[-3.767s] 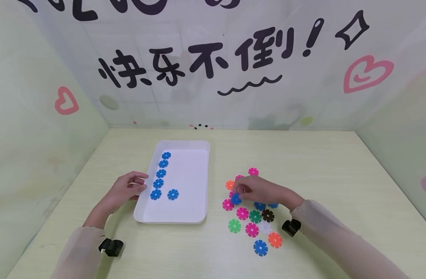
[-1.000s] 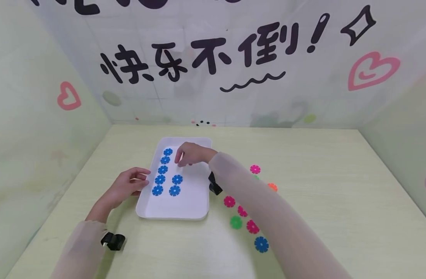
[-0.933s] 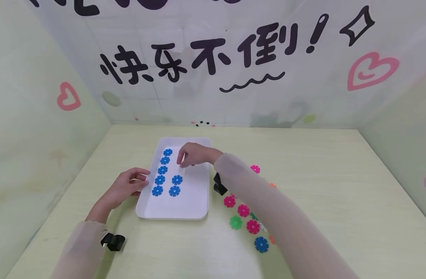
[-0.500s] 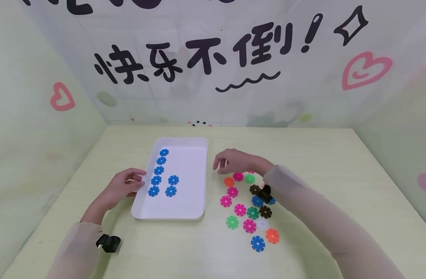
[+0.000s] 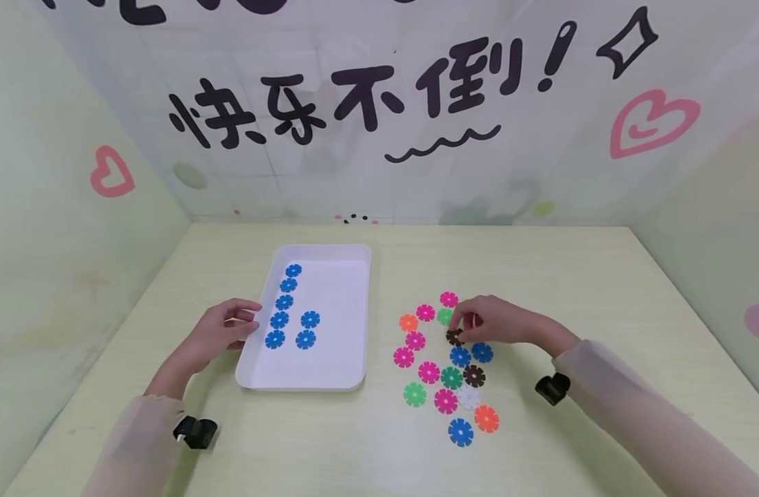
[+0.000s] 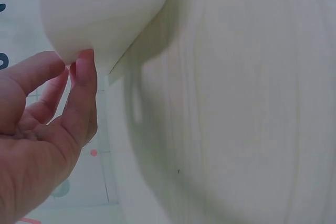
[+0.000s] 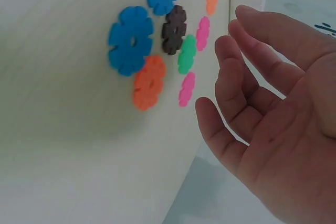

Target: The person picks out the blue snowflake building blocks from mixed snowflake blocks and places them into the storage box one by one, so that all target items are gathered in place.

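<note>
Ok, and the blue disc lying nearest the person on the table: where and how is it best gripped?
Probably pinch the blue disc by its notched rim, coming down from the near left. It lies flat on the table, so its edge offers the hold; an orange disc crowds its right, while its near and left sides are free.

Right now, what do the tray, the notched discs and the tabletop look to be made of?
White tray: probably moulded plastic, smooth; rounded corners, seamless walls.
Notched discs: likely plastic, solid bright colours; thin, flat, with uniform slots.
Tabletop: pale wood look with fine grain lines; real wood or laminate, can't tell.
</note>
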The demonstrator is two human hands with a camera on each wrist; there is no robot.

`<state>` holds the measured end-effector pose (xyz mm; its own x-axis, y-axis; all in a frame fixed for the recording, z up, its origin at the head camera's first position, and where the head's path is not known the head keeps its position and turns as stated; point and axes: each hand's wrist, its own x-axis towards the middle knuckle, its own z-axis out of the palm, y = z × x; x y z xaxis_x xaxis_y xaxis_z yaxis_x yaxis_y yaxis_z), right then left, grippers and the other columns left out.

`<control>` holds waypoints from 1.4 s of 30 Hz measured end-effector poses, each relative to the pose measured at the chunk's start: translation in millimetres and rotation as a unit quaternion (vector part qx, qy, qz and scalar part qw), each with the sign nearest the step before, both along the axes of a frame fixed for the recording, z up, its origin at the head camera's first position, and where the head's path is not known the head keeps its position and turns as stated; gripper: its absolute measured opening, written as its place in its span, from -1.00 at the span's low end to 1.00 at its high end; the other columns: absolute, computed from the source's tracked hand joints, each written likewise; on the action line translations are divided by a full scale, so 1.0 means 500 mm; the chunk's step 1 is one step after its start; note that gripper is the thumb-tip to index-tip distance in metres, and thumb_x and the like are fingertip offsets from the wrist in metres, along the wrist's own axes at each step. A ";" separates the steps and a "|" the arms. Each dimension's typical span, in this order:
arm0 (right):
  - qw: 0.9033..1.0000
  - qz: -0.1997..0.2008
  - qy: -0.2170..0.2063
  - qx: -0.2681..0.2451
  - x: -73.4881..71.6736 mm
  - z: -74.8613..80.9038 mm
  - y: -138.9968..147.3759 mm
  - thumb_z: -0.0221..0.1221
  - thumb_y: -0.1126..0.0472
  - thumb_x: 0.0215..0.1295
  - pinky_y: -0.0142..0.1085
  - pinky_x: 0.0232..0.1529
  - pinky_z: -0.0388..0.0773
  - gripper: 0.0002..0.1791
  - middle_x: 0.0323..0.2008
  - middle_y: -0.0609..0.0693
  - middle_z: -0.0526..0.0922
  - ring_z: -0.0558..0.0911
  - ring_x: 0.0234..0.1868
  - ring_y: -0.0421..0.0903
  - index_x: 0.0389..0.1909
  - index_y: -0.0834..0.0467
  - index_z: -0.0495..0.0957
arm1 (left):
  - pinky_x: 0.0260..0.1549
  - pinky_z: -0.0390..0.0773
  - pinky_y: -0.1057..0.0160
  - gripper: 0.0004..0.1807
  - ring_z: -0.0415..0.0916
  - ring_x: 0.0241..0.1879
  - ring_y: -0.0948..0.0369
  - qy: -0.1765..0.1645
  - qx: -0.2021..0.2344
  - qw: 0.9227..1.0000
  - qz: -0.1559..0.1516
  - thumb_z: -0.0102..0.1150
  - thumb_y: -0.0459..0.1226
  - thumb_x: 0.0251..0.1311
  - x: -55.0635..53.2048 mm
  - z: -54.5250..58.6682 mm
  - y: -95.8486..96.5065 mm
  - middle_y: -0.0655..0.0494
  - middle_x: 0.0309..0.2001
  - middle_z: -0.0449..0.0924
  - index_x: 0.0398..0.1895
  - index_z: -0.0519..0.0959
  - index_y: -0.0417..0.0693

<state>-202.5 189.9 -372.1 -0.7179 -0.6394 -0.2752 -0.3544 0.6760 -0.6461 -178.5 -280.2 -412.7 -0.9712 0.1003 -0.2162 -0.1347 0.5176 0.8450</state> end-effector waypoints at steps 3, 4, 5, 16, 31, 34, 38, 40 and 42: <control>1.000 -0.005 0.009 0.006 0.014 -0.013 0.030 0.25 0.24 0.13 -0.36 -0.46 0.45 -0.83 -0.49 -0.11 0.48 0.43 -0.45 -0.13 -0.23 0.12 0.57 | -0.25 0.58 0.19 -0.48 0.44 -0.12 -0.05 0.004 0.000 1.000 -0.002 0.18 -0.11 0.16 -0.005 -0.011 -0.005 -0.15 -0.04 0.38 0.14 0.33 -0.10; 1.000 -0.005 0.012 0.007 0.018 -0.018 0.039 0.26 0.24 0.12 -0.38 -0.46 0.44 -0.83 -0.51 -0.11 0.47 0.42 -0.45 -0.14 -0.24 0.11 0.56 | -0.26 0.58 0.19 -0.49 0.44 -0.12 -0.05 0.003 0.002 1.000 0.003 0.19 -0.10 0.15 -0.007 -0.016 -0.007 -0.13 -0.04 0.38 0.13 0.34 -0.07; 1.000 -0.004 0.014 0.005 0.022 -0.022 0.047 0.27 0.25 0.11 -0.39 -0.47 0.43 -0.83 -0.52 -0.12 0.45 0.41 -0.45 -0.15 -0.25 0.11 0.56 | -0.26 0.58 0.17 -0.47 0.44 -0.12 -0.06 0.005 0.001 1.000 0.001 0.19 -0.08 0.14 -0.009 -0.021 -0.010 -0.14 -0.04 0.38 0.14 0.33 -0.07; 0.999 -0.020 0.040 -0.029 0.040 -0.045 0.075 0.34 0.28 0.00 -0.40 -0.47 0.42 -0.70 -0.55 -0.12 0.42 0.40 -0.48 -0.16 -0.21 0.14 0.55 | -0.26 0.58 0.21 -0.47 0.45 -0.13 -0.01 0.000 0.002 1.000 0.012 0.19 -0.11 0.15 -0.004 -0.011 -0.007 -0.11 -0.05 0.39 0.15 0.34 -0.09; 1.000 0.001 0.027 -0.007 0.030 -0.047 0.069 0.36 0.31 -0.04 -0.40 -0.46 0.43 -0.70 -0.54 -0.10 0.40 0.39 -0.47 -0.18 -0.25 0.13 0.52 | -0.31 0.59 0.26 -0.51 0.48 -0.20 0.07 0.012 0.011 1.000 -0.005 0.16 -0.17 0.19 0.004 0.008 0.004 -0.10 -0.10 0.40 0.13 0.33 -0.18; 1.000 0.000 0.025 -0.009 0.030 -0.049 0.067 0.36 0.32 -0.05 -0.39 -0.45 0.43 -0.70 -0.53 -0.09 0.40 0.39 -0.46 -0.17 -0.26 0.13 0.52 | -0.29 0.59 0.23 -0.49 0.47 -0.19 0.04 0.014 0.011 1.000 -0.006 0.16 -0.16 0.19 0.004 0.007 0.002 -0.14 -0.09 0.39 0.14 0.33 -0.20; 0.999 -0.014 0.036 -0.002 0.033 -0.052 0.065 0.38 0.33 -0.09 -0.38 -0.42 0.44 -0.67 -0.49 -0.08 0.40 0.39 -0.42 -0.14 -0.27 0.12 0.51 | -0.28 0.59 0.22 -0.50 0.47 -0.16 0.02 0.007 0.011 1.000 -0.004 0.16 -0.16 0.19 0.004 0.004 0.000 -0.14 -0.08 0.39 0.14 0.33 -0.16; 0.999 -0.023 0.046 0.004 0.036 -0.054 0.064 0.39 0.33 -0.11 -0.39 -0.40 0.45 -0.66 -0.45 -0.08 0.40 0.38 -0.39 -0.12 -0.27 0.12 0.52 | -0.28 0.59 0.24 -0.51 0.47 -0.17 0.03 0.004 0.011 1.000 0.000 0.16 -0.17 0.19 0.004 0.004 0.000 -0.12 -0.08 0.39 0.14 0.33 -0.15; 0.998 -0.028 0.059 0.007 0.039 -0.055 0.064 0.40 0.33 -0.12 -0.38 -0.37 0.45 -0.66 -0.42 -0.08 0.39 0.38 -0.37 -0.11 -0.27 0.12 0.52 | -0.29 0.59 0.23 -0.50 0.47 -0.17 0.02 0.006 0.008 1.000 -0.002 0.15 -0.18 0.20 0.005 0.006 0.001 -0.14 -0.08 0.39 0.14 0.32 -0.19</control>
<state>-183.1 221.9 -399.4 -0.7810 -0.5932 -0.1953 -0.3884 0.7064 -0.5917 -176.1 -279.7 -409.8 -0.9734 0.1076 -0.2023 -0.1218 0.5049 0.8546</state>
